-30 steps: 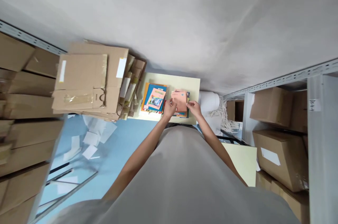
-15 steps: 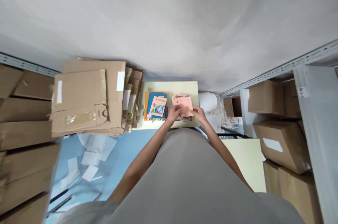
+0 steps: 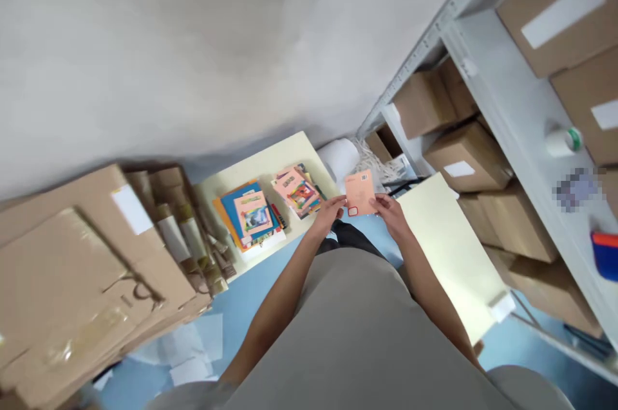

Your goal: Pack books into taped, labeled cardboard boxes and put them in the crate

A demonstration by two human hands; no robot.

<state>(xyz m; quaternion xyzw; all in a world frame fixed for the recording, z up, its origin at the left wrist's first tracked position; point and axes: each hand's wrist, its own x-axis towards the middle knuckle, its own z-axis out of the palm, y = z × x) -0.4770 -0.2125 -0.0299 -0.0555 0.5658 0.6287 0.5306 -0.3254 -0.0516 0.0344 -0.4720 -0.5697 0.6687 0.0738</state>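
A thin salmon-pink book (image 3: 360,190) is held up in front of my body, with a barcode and a small red frame on the side facing me. My left hand (image 3: 331,213) pinches its left edge, and my right hand (image 3: 388,210) grips the lower right edge. To the left, on a pale table (image 3: 288,151), lies a pile of books (image 3: 297,192) with a pink illustrated cover on top. Beside that is a second stack with a pink book (image 3: 253,214) lying over a blue one (image 3: 237,223).
Flattened cardboard boxes (image 3: 62,262) are piled on the left. At right stand a second pale table (image 3: 437,239) and a metal shelf (image 3: 502,94) holding cartons (image 3: 468,159). A white roll (image 3: 340,159) lies by shredded paper strips (image 3: 381,168). Paper sheets (image 3: 193,349) are on the blue floor.
Both hands have lifted the pink book off the right-hand pile and carried it right, past the table's edge. The pile's illustrated cover now shows. My view has turned to the right.
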